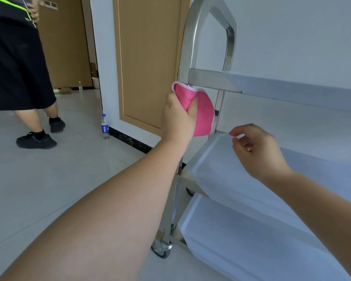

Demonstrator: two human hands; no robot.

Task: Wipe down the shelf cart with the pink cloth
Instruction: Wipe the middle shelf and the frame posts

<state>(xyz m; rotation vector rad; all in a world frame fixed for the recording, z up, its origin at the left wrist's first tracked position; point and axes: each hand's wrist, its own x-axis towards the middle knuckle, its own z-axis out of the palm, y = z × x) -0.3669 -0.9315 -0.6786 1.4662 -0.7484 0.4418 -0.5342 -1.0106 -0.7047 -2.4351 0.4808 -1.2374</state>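
cloth: pink cloth (199, 110) is bunched against the cart's near upright post (187, 47), between top and middle shelves.
axis: post runs vertical, so the wipe is judged to run up or down along it.
left hand (178, 116): fingers clamped on the cloth, pressed to the post; nearer hand to the work.
right hand (255, 149): loosely open, nothing held, hovering over the middle shelf (215, 167) corner.
cart: shelf cart (292, 90) stands right of the door (148, 57).
background: a bottle (104, 125) on the floor, another person's legs (39, 118).
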